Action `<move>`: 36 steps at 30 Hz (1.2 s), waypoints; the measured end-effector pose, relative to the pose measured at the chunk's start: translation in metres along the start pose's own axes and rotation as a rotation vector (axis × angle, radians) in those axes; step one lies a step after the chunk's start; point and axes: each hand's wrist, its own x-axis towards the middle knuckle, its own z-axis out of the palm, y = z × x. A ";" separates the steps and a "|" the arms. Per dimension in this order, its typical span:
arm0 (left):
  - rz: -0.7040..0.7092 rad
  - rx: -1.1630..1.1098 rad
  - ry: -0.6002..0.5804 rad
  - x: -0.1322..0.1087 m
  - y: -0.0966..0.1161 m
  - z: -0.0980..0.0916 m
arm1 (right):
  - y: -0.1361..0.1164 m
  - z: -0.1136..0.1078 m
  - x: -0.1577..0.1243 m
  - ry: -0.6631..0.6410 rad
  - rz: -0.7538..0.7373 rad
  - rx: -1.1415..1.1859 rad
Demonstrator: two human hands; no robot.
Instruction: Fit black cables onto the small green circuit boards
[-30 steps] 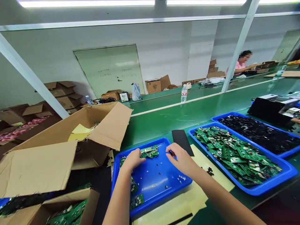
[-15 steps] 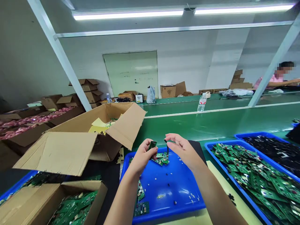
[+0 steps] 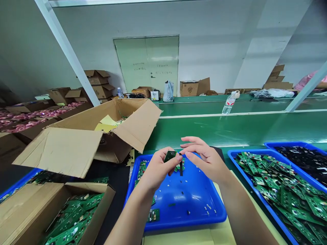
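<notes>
A small green circuit board is pinched between the thumb and fingers of my left hand, above the blue tray. A thin black strip hangs down beside the board, close against my left thumb tip. My right hand has its index finger and thumb at the strip's upper end, its other fingers loosely extended. The exact contact there is partly hidden. More circuit boards lie along the tray's left side, and small loose parts are scattered on its floor.
At right, one blue tray holds piled circuit boards and another holds black parts. A large open cardboard box stands at left, behind a smaller box of boards. A water bottle stands across the green bench.
My right hand has brought the black strip left to the board in my left hand. The camera has tilted down, so the ceiling lights are out of view.
</notes>
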 end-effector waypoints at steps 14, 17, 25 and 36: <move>-0.104 -0.184 -0.147 -0.013 0.014 0.008 | 0.004 -0.015 0.000 0.172 -0.473 -0.530; -0.067 -0.171 -0.106 -0.016 0.018 0.008 | 0.001 -0.018 0.001 0.165 -0.360 -0.488; -0.006 -0.147 -0.041 -0.014 0.009 0.006 | -0.027 0.001 -0.008 -0.128 0.005 -0.131; -0.070 -0.168 -0.019 -0.015 0.018 0.005 | -0.029 0.005 -0.009 -0.089 0.032 -0.184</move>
